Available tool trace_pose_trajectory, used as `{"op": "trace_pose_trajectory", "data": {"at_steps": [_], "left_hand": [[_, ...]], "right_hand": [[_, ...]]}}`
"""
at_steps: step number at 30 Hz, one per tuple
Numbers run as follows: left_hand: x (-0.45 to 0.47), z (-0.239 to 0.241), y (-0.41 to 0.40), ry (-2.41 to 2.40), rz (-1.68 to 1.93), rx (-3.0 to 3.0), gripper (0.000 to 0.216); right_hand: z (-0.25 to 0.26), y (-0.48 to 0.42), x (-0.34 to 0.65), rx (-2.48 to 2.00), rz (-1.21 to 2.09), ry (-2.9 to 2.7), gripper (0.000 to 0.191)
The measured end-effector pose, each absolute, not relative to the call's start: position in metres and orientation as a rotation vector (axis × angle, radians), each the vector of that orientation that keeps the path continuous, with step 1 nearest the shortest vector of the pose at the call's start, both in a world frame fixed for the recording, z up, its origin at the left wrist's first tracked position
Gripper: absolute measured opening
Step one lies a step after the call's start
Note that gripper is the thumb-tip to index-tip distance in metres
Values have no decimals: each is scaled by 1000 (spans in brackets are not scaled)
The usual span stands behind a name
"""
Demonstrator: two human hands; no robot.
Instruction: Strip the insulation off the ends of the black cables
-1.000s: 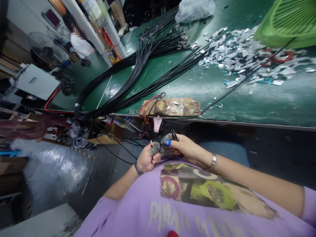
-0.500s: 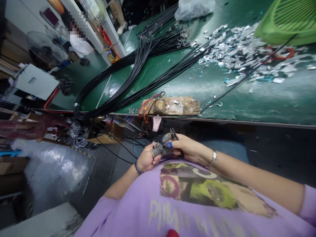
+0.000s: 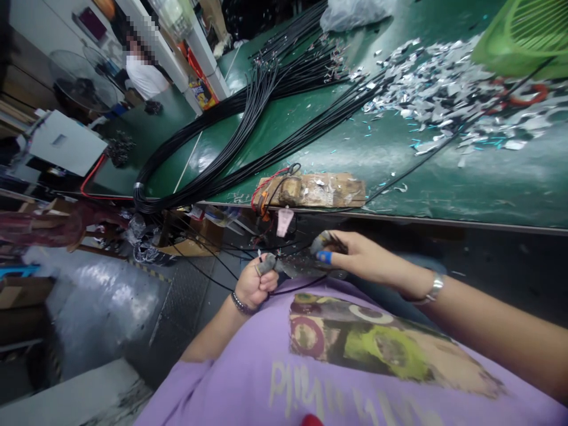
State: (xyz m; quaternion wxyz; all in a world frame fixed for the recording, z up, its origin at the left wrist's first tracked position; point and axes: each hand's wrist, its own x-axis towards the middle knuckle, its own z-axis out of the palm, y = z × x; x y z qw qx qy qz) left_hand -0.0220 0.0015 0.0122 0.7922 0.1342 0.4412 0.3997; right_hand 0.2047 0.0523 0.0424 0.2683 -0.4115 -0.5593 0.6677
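Observation:
My left hand (image 3: 254, 283) is fisted in front of my chest, pinching the end of a thin black cable (image 3: 296, 286) between a grey finger cot and the thumb. My right hand (image 3: 360, 256) is a short way to its right, with a blue cot on one fingertip, and grips a small dark cutting tool (image 3: 331, 239). A strip of silvery foil (image 3: 298, 267) stretches between the two hands. Both hands hover below the front edge of the green workbench (image 3: 465, 183).
A thick bundle of black cables (image 3: 231, 142) loops across the bench. A wooden block with a wired fixture (image 3: 310, 190) sits at the edge. Foil scraps (image 3: 439, 94) and a green basket (image 3: 528, 35) lie far right. A person in white (image 3: 144, 74) stands far left.
My hands have moved apart: the right hand went right and up with the tool, the left hand shifted slightly left, and foil now stretches between them.

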Motion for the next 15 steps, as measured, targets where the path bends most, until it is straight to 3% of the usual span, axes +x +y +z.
{"op": "trace_pose_trajectory", "data": {"at_steps": [5, 15], "left_hand": [[-10, 16, 3, 887, 847, 324, 35], [-4, 11, 1, 888, 829, 350, 37]], "right_hand": [[30, 40, 173, -1122, 1940, -1227, 37], [24, 39, 160, -1031, 1966, -1123, 40]]}}
